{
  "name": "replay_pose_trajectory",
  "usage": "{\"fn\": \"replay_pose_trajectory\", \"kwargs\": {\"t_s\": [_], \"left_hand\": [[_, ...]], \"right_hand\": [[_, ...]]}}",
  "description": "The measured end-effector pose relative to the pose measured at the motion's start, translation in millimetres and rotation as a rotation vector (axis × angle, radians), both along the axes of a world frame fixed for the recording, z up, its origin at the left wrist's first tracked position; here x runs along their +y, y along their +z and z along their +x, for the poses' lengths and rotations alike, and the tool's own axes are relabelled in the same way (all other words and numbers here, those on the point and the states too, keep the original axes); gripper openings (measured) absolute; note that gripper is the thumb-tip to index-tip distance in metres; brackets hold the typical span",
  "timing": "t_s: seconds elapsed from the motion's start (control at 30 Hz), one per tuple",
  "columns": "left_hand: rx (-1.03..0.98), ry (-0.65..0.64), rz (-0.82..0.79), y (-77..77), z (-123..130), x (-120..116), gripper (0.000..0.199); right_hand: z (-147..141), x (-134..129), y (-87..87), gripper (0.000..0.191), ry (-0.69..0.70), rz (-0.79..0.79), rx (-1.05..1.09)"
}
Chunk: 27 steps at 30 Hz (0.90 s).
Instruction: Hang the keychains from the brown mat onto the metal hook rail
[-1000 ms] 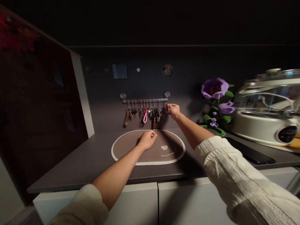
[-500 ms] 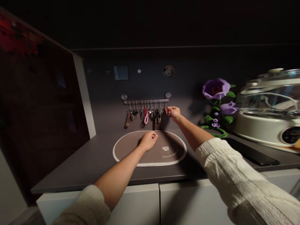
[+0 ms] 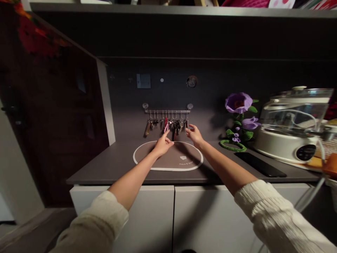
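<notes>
A clear rail (image 3: 168, 111) on the dark back wall carries a row of hooks with several bunches of keys (image 3: 177, 125). My right hand (image 3: 195, 136) is just beside the slim key holder (image 3: 187, 123) on the rightmost hook, fingers apart and nothing held in them. Over the oval brown mat (image 3: 143, 156), my left hand (image 3: 162, 144) stretches its forefinger up towards a pink strap (image 3: 166, 127). Its other fingers are loosely bent, and no object shows in it. Whether the fingertip touches the strap I cannot tell.
To the right stand a purple knitted flower (image 3: 239, 102) with a green ring base, a black phone (image 3: 259, 163) lying flat, and a cream appliance (image 3: 284, 138) with a clear cover. A shelf (image 3: 168, 10) overhangs the counter. White cabinet doors (image 3: 126, 207) are below.
My right hand has let go of the rightmost hanging item, which stays on its hook. My left hand has risen from the mat towards the keys and uncurled. The view has pulled back.
</notes>
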<state>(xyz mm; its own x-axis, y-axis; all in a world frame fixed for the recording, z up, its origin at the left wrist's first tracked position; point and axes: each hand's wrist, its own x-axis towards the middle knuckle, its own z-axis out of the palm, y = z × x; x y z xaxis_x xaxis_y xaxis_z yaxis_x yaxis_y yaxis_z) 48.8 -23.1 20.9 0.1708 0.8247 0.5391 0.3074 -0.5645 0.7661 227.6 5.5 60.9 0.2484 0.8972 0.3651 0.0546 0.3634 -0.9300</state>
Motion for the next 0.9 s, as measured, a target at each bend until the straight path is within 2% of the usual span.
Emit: {"fn": "replay_pose_trajectory", "kwargs": {"t_s": [0.1, 0.2, 0.3, 0.47, 0.67, 0.9], "left_hand": [[-0.050, -0.084, 0.029, 12.8, -15.8, -22.9, 0.090], [-0.062, -0.154, 0.046, 14.5, -33.2, -46.9, 0.099], [-0.037, -0.183, 0.047, 6.8, -49.3, -67.5, 0.103], [-0.010, -0.168, 0.019, -12.6, -70.9, -87.8, 0.106], [-0.031, -0.193, -0.009, -22.5, -81.1, -92.8, 0.108], [-0.086, -0.196, -0.085, -24.1, -78.9, -91.4, 0.108]], "right_hand": [[-11.5, -31.3, -9.6, 0.063, 0.072, 0.070, -0.030], [-20.7, -57.2, -21.5, 0.078, 0.167, 0.180, -0.090], [-27.8, -78.7, -33.5, 0.090, 0.264, 0.260, -0.165], [-36.0, -108.3, -46.6, 0.095, 0.341, 0.266, -0.309], [-39.2, -123.3, -49.0, 0.096, 0.351, 0.289, -0.423], [-37.4, -117.3, -52.3, 0.084, 0.326, 0.262, -0.443]]}}
